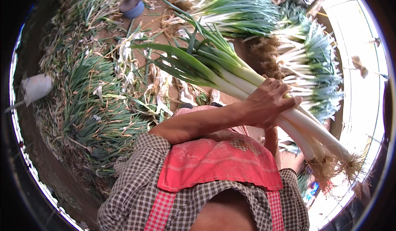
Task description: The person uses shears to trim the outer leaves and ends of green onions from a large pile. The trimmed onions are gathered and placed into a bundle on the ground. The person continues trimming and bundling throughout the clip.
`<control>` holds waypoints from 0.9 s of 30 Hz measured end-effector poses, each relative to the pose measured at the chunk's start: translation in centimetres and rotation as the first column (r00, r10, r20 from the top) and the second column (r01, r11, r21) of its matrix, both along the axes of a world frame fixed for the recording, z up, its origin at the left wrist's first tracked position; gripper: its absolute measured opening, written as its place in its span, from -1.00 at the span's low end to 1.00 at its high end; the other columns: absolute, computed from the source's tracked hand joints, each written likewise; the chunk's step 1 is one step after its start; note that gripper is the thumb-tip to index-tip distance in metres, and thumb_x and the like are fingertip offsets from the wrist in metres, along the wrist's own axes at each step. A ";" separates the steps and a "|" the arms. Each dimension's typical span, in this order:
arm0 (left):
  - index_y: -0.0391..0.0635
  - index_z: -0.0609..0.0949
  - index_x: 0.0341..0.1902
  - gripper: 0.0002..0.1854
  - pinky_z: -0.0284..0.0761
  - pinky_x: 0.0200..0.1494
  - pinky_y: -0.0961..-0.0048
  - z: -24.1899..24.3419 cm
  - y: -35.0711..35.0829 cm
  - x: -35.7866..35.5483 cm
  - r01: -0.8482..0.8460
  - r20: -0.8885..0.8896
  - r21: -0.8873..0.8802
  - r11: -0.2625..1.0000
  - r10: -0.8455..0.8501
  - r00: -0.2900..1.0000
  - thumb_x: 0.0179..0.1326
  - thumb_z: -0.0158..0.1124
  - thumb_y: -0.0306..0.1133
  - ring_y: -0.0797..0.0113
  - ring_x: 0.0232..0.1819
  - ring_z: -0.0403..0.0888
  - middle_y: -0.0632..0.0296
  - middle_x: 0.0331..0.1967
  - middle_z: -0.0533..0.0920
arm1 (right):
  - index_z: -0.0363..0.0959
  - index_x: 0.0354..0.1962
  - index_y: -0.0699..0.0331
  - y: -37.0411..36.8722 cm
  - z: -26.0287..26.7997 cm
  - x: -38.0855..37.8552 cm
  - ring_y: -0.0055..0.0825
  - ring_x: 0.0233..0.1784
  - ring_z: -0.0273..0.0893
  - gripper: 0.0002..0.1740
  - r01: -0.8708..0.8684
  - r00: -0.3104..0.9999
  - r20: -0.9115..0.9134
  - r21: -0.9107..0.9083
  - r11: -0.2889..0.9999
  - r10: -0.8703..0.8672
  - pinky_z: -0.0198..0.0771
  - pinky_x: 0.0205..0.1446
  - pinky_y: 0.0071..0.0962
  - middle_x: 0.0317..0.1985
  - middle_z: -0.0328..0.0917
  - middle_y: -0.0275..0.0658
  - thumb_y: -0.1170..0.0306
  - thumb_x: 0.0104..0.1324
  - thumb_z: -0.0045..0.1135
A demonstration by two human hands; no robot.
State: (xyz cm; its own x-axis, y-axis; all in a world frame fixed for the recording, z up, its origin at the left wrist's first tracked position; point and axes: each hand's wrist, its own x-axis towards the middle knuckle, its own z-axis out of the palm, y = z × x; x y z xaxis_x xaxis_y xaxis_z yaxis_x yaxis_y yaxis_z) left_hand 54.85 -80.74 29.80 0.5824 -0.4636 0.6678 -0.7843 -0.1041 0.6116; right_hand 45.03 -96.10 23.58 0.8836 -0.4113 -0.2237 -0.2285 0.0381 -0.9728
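Note:
My left hand (269,102) is closed around a bundle of several thick leeks (229,76), gripping their white stems. The bundle slants across the front of my body, with its green leaves toward the upper left and its hairy roots (321,169) at the lower right. Below the left hand, part of my right forearm (272,141) shows; the right hand is hidden behind the left hand and the stems, so its hold cannot be made out. A red apron (216,161) over a checked shirt lies beneath the arms.
Leeks with roots lie in rows at the top (235,11) and right (309,64). A heap of green leaves (99,107) covers the left. A blue round container (132,7) stands at the upper left. Peeled scraps (126,60) litter the ground by my feet.

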 end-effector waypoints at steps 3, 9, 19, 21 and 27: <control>-0.01 0.39 0.20 -0.21 0.28 -0.17 0.15 -0.7 1.1 -1.3 0.197 -0.143 0.079 0.977 -0.185 0.972 -0.24 0.45 -0.24 0.05 -0.28 0.42 0.08 -0.31 0.45 | 0.13 0.20 0.33 1.4 -0.1 -4.9 -0.35 0.04 0.39 -0.08 0.110 0.991 -0.077 -0.040 0.993 -0.113 0.35 0.12 -0.37 -0.03 0.39 -0.13 0.28 -0.06 0.45; -0.07 0.46 0.11 -0.31 0.41 -0.10 0.09 -2.0 2.6 -3.3 0.474 -0.420 -0.035 0.880 -0.443 0.792 -0.23 0.46 -0.41 -0.08 -0.19 0.52 -0.01 -0.26 0.53 | 0.19 0.17 0.34 6.9 0.5 -9.4 -0.39 0.03 0.38 -0.17 0.229 0.949 -0.183 -0.163 0.960 -0.257 0.35 0.11 -0.37 -0.04 0.39 -0.16 0.29 -0.01 0.42; -0.31 0.59 -0.20 -0.59 0.61 -0.37 0.48 -5.0 11.6 1.3 0.042 -0.745 -0.505 0.862 -0.459 0.484 -0.07 0.46 -0.27 0.32 -0.36 0.66 0.13 -0.39 0.61 | 0.29 0.01 0.28 3.3 2.8 -12.9 -0.33 0.07 0.42 -0.61 0.413 0.878 0.179 0.186 0.891 -0.445 0.23 0.29 -0.27 -0.11 0.46 -0.18 0.52 0.22 0.09; -0.39 0.43 0.06 -0.36 0.66 -0.21 0.35 -5.1 14.9 2.4 -0.269 -0.873 -0.428 0.863 -0.317 0.372 -0.10 0.38 -0.31 0.20 -0.19 0.63 -0.04 -0.19 0.56 | 0.28 0.05 0.27 -0.4 3.0 -16.4 -0.32 0.18 0.35 -0.57 0.450 0.853 0.203 0.176 0.875 -0.480 0.17 0.35 -0.24 -0.04 0.44 -0.23 0.46 0.22 0.11; -0.34 0.36 0.16 -0.40 0.46 0.16 0.13 -3.6 20.9 -0.9 -0.501 -0.799 -0.551 0.667 -0.250 0.546 -0.03 0.22 -0.44 0.06 0.00 0.55 0.01 -0.09 0.53 | 0.21 0.16 0.25 -6.0 1.3 -25.4 -0.32 0.25 0.30 -0.50 0.466 0.841 0.275 0.070 0.882 -0.467 0.11 0.40 -0.25 0.13 0.37 -0.18 0.42 0.28 0.06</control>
